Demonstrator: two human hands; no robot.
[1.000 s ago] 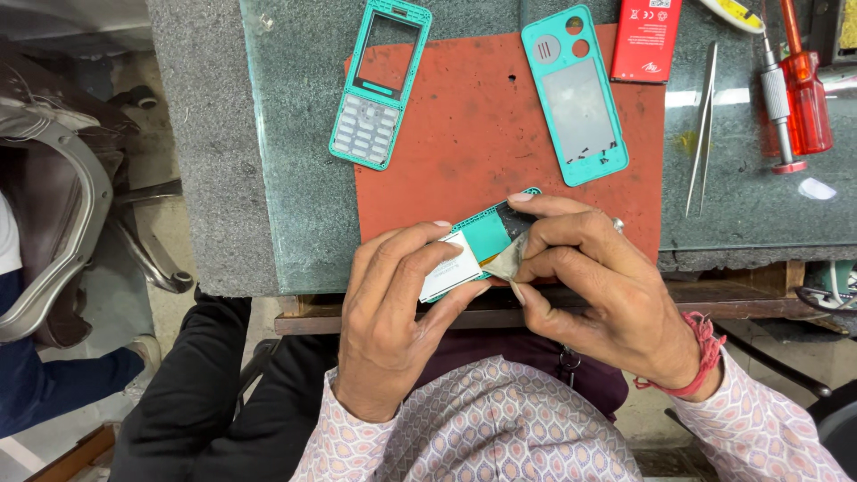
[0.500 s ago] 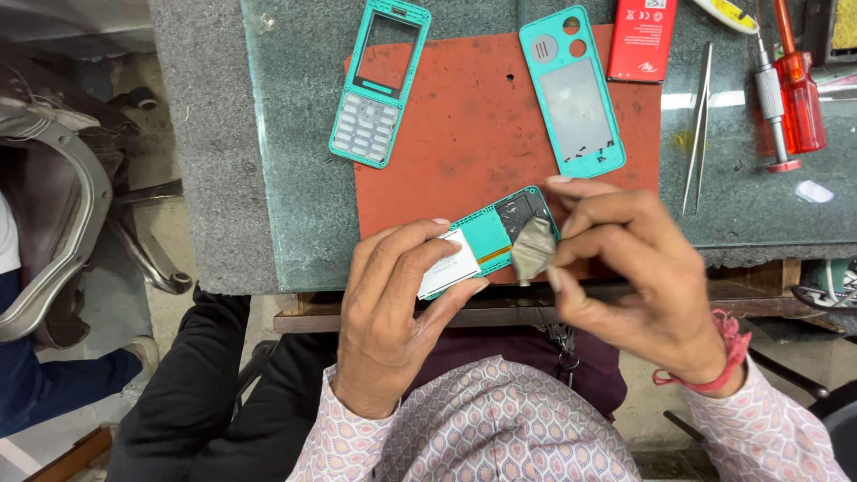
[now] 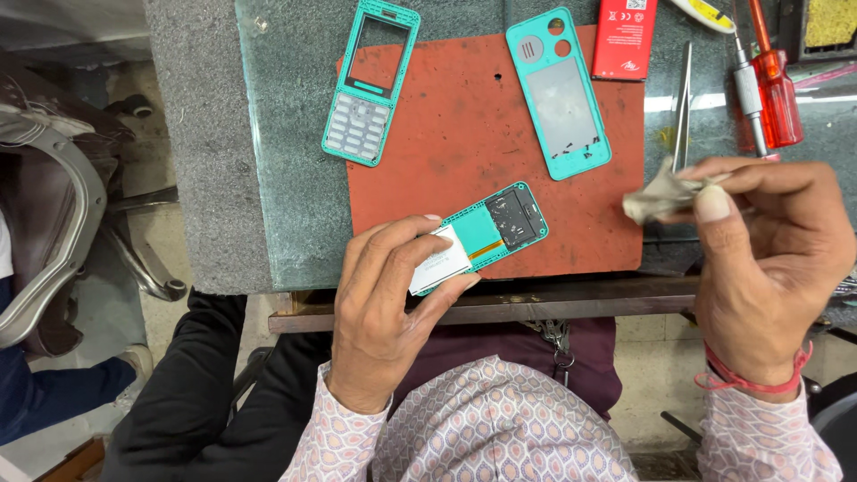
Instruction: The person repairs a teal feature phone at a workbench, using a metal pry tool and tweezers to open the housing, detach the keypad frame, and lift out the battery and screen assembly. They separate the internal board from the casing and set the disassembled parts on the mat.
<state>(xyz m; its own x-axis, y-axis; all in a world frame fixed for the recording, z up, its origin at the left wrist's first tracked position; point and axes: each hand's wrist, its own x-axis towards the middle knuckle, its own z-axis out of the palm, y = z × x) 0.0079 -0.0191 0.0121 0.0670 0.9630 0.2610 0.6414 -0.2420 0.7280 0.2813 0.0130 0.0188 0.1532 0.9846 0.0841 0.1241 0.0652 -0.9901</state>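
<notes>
Worktop: my grey-green stone table (image 3: 286,134) fills the upper half of the view, its near edge running in front of my lap.
Mat: a rust-red work mat (image 3: 446,134) lies on the table around twelve o'clock from my left hand.
My right hand: my right hand (image 3: 768,268) is at three o'clock in the view, raised off the mat's right edge, thumb and fingertips pinched shut on a small crumpled grey scrap (image 3: 656,196) that sticks out toward nine o'clock.
My left hand: my left hand (image 3: 384,312) sits at six o'clock, fingers and thumb wrapped around the lower end of the phone's inner body.
Inner body: the teal inner body (image 3: 482,234) is tilted, its free end pointing to two o'clock over the mat's near edge; the dark board area is bare, with a white panel under my fingers.
Front frame: the teal front frame with keypad (image 3: 370,80) lies at eleven o'clock, half on the mat, half on the table.
Back cover: the teal back cover (image 3: 560,91) lies inside-up at one o'clock, tiny dark screws (image 3: 576,150) loose in it.
Battery: a red battery (image 3: 625,36) sits at the mat's top right corner.
Screwdriver: a red-handled screwdriver (image 3: 768,89) lies at two o'clock.
Tweezers: steel tweezers (image 3: 683,103) lie just beside it.
</notes>
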